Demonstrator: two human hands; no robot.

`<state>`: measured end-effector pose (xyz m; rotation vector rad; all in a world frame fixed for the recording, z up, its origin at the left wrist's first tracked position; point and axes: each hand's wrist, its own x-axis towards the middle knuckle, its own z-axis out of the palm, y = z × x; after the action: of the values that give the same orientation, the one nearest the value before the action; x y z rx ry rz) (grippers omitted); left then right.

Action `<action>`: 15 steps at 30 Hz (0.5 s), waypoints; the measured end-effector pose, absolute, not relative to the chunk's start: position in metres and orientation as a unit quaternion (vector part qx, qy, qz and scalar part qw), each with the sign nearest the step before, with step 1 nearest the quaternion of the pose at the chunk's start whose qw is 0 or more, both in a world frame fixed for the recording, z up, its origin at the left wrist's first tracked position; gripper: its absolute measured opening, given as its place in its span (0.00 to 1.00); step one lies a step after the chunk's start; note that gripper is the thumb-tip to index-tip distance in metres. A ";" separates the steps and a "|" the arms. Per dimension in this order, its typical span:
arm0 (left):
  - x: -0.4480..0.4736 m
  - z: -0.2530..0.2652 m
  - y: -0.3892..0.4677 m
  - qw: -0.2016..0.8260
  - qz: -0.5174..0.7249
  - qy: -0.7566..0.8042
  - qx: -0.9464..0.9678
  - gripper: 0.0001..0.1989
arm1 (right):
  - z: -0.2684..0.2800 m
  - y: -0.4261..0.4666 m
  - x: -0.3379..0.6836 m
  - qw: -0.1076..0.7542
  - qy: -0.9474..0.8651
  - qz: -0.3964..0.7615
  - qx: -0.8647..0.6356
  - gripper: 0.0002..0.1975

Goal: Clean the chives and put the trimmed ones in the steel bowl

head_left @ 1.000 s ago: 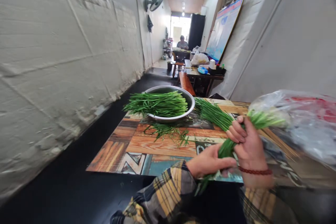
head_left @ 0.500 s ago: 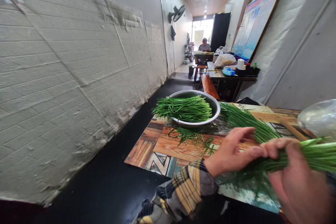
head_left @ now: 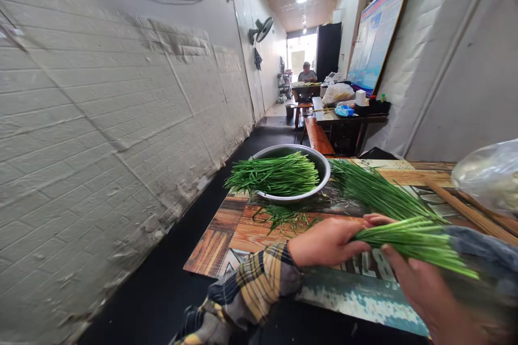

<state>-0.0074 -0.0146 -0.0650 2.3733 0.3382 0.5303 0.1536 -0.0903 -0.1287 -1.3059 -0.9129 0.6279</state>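
Observation:
Over the table's near right part I hold a bunch of garlic chives [head_left: 416, 240], its pale stem ends pointing right. My left hand [head_left: 334, 240], in a plaid sleeve, grips the left end of the bunch between thumb and fingers. My right hand [head_left: 424, 285] is closed round its middle, thumb on the near side and fingertips behind. A larger pile of chives [head_left: 380, 188] lies on the table just beyond my hands. More chives fill a metal basin [head_left: 324, 178], their leaves hanging over its left rim. Loose trimmed leaves [head_left: 283, 218] lie before the basin.
The patterned wooden tabletop [head_left: 210, 237] ends at a left corner above the dark floor. At right are a clear plastic bag [head_left: 489, 175] and wooden sticks [head_left: 465, 207]. Farther off stand a bench [head_left: 318, 135], a cluttered table [head_left: 324, 113] and a seated person [head_left: 306, 73].
The view has shifted to the right. The bunch has come left and lower in my hands, with its stem ends now in full view. My right hand has moved lower beneath it.

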 end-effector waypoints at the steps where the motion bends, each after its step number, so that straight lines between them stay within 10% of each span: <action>1: -0.013 -0.058 -0.008 0.293 0.208 0.167 0.918 0.11 | -0.143 -0.090 0.159 0.611 -0.424 0.326 -0.584 0.20; 15: -0.087 -0.013 0.199 -0.104 0.114 0.532 0.832 0.11 | -0.247 -0.105 0.183 0.463 -0.489 0.218 -0.706 0.19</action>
<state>-0.0872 0.1986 -0.0134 2.8031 1.7923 0.3834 0.1832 -0.1052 -0.2470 -1.7363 -1.2021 0.5368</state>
